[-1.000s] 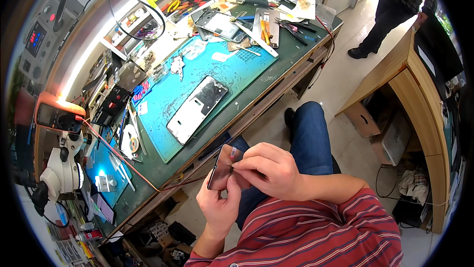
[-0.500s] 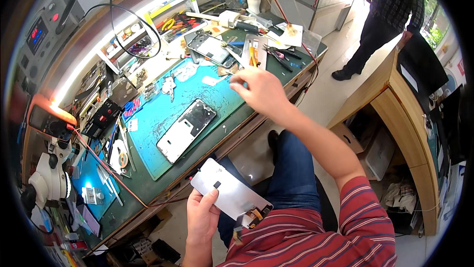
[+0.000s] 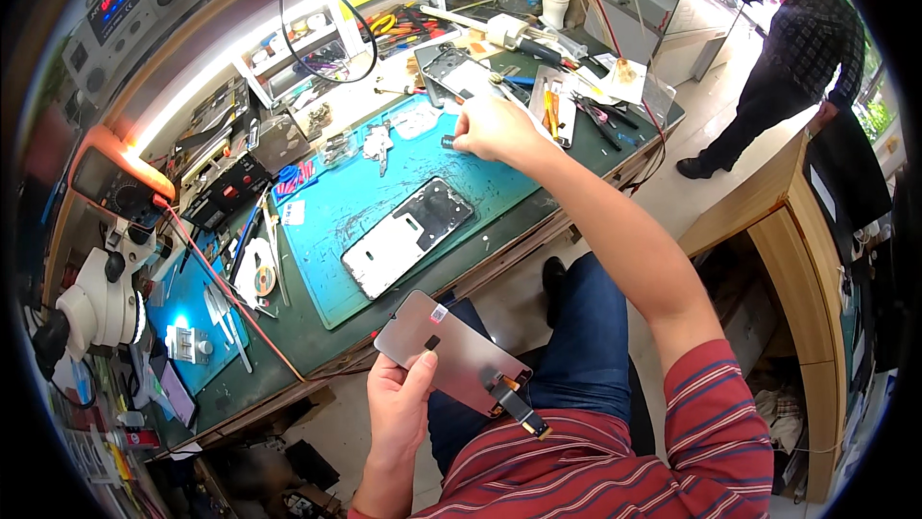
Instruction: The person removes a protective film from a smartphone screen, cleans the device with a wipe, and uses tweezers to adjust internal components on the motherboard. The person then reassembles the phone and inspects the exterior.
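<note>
My left hand grips a phone screen by its edge, thumb on top. The screen's silvery back faces up, with a small black patch and a pale sticker. From its lower right end a dark flex cable sticks out. Over the far side of the blue work mat, my right hand is closed in a pinch on a small dark piece, too small to name. Nearer on the mat lies a phone frame, white at one end and black at the other.
The blue mat covers part of the green bench. Behind it lie an opened phone, pliers and other tools. A multimeter and a microscope stand at left. A person stands beyond the bench at the far right.
My right hand has closed on the small dark piece, now visible at its fingertips. The screen in my left hand has tilted, and its flex cable now hangs outward. The whole view has shifted.
</note>
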### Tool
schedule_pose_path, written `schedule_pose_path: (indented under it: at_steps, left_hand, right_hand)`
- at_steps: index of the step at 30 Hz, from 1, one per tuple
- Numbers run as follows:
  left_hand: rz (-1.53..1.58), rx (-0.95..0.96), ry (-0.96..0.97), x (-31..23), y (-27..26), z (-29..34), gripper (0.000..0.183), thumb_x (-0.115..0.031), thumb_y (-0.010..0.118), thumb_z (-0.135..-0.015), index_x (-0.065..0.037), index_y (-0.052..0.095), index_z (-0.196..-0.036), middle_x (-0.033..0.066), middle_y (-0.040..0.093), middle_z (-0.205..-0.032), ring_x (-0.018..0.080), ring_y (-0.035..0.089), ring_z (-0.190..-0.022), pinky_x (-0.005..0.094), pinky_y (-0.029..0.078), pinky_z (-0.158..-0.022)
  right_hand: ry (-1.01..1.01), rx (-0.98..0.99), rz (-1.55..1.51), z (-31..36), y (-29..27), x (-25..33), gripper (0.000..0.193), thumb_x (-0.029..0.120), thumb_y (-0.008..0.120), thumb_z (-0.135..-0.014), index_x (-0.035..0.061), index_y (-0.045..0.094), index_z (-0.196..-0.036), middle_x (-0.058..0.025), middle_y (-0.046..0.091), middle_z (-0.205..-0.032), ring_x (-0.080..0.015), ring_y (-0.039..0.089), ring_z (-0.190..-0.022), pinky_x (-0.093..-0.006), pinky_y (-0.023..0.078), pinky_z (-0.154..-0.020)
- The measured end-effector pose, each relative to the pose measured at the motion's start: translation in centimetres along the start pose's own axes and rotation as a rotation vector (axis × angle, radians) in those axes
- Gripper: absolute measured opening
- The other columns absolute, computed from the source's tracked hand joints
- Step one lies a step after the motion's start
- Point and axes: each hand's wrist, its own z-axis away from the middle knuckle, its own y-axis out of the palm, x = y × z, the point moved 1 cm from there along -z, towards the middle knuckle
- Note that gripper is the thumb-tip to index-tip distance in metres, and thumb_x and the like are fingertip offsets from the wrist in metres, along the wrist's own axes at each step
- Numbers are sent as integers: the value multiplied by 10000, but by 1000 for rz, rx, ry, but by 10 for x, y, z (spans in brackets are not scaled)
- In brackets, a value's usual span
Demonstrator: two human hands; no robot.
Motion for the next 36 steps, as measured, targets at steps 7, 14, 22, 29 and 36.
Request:
schedule_pose_path:
  at_steps: [7,14,22,29,36]
  left_hand:
    - [-154,-44,197,0,2,-1,345,2,646,-1012,11,598,-1354,94,708,-1256,151,683,-1118,326,542,-975]
    - [-296,-33,289,-1,8,4,322,20,656,-1004,11,623,-1325,72,729,-1210,120,685,-1081,290,531,-965]
    - [-376,-68,365,-2,14,11,270,20,677,-1004,19,638,-1271,51,733,-1108,88,677,-999,250,525,-891]
    - [-424,-81,379,-1,15,13,285,20,676,-1007,23,639,-1290,47,739,-1082,79,677,-942,231,529,-832]
    - [-495,-82,385,-3,14,15,301,20,673,-1009,32,643,-1309,49,748,-1065,80,679,-934,234,535,-813]
  right_hand:
    - [-458,-92,-724,178,13,46,131,101,758,-905,31,750,-1015,-104,734,-946,-241,714,-850,-364,564,-759]
    - [-552,-357,-744,221,59,55,210,28,824,-858,35,770,-1061,-88,740,-967,-241,696,-819,-328,551,-680]
    - [-551,-397,-739,224,61,58,194,33,834,-832,36,740,-1002,-80,735,-919,-264,692,-810,-355,553,-687]
    - [-543,-393,-724,226,57,59,170,45,817,-830,46,724,-973,-78,721,-905,-276,695,-819,-374,561,-704]
    - [-586,-426,-725,225,59,59,170,40,822,-826,47,728,-968,-79,720,-900,-268,693,-811,-368,564,-687]
